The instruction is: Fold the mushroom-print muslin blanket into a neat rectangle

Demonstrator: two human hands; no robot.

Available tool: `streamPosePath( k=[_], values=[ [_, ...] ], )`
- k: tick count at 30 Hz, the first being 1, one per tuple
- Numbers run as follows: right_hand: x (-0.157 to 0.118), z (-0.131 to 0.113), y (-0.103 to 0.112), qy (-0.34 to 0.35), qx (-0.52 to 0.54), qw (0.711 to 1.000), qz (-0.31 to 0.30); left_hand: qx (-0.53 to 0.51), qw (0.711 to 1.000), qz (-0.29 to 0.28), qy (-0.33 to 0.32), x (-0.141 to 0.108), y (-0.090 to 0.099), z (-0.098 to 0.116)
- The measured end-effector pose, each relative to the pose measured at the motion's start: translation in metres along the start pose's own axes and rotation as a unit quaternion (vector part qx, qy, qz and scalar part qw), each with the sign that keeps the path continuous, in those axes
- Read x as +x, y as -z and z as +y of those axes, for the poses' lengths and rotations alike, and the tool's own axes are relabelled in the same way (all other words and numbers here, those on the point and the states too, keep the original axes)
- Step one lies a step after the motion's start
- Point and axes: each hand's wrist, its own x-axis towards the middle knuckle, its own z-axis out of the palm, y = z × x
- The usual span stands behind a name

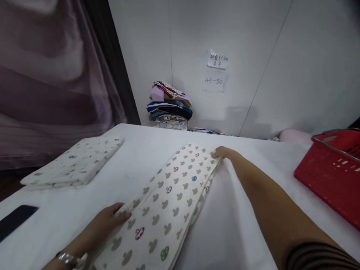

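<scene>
A white cloth with grey, red, blue and green mushroom prints [170,195] lies in a long folded strip across the table, running from the near edge toward the back. My left hand [110,219] grips its left edge near the front, thumb on top and the other fingers hidden beneath. At the far right corner, my right hand [223,153] pinches the layered edge between thumb and fingers. Several layers show along the cloth's right side.
On the white table [133,153], a folded printed cloth [79,161] lies at left, above a dark flat object [13,222]. A red basket [339,175] stands at right. Beyond the far edge rises a stack of folded fabrics [169,105]; paper signs [214,81] hang on the wall.
</scene>
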Motion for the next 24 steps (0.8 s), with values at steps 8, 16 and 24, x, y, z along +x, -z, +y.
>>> streamPosePath(
  k=[8,16,24],
  values=[
    [-0.124,0.129,0.022,-0.114,0.334,0.936,0.0,0.115,0.97,0.025,-0.211,0.099,0.024,0.102],
    [-0.295,0.203,-0.037,-0.209,0.445,0.869,0.054,0.1,0.942,0.025,-0.32,0.125,-0.039,0.188],
    [-0.293,0.211,-0.041,-0.224,0.492,0.839,0.062,0.076,0.888,0.042,-0.453,0.019,-0.052,0.136]
  ],
)
